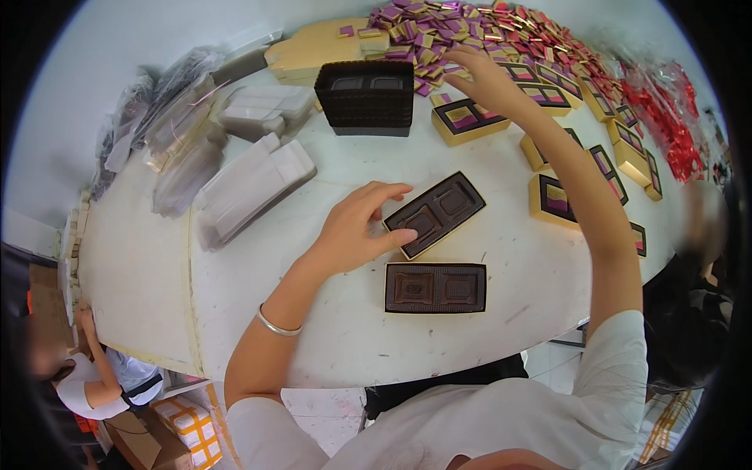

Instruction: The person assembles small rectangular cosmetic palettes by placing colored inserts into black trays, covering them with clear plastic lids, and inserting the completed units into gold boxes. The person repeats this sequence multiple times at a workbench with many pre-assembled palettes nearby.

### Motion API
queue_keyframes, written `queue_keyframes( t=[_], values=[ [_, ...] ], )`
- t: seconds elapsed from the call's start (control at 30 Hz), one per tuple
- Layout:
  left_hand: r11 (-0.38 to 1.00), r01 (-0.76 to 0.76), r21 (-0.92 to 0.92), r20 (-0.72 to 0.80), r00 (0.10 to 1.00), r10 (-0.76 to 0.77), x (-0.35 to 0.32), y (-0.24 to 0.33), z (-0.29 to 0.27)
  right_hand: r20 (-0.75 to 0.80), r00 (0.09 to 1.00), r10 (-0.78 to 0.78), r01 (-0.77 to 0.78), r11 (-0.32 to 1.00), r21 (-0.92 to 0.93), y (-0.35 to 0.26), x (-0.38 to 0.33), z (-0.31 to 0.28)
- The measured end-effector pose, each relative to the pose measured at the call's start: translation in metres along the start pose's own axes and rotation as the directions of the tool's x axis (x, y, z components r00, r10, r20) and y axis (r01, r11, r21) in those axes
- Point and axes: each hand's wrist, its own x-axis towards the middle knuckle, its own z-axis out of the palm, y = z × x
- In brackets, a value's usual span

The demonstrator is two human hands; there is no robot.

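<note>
We find the left hand [354,229], fingers parted widely, thumb touching the slanted rectangular box [435,215] lined in moulded brown, mid-surface [345,337]. The right hand [479,81], fingers loosely spread, hangs near the far heap of glossy purple-gold squares [411,35].

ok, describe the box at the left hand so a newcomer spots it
Find the white table, then the left hand near its middle. The target box has that hand over its left end; unlike the straight-set lower box, it's slanted.
</note>
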Motion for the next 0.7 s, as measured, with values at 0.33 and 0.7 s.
queue_keyframes(
  t=[0.33, 0.7],
  values=[
    [0.997, -0.075, -0.031, -0.033, 0.997, 0.074, -0.001, -0.010, 0.000, 0.308, 0.951, -0.021, 0.106, 0.959, -0.264, 0.022, 0.050, 0.060],
    [0.966, -0.082, -0.247, -0.206, 0.978, 0.030, 0.001, -0.006, -0.002, 0.426, 0.879, 0.215, -0.459, 0.134, 0.878, -0.061, -0.052, -0.070]
  ],
)
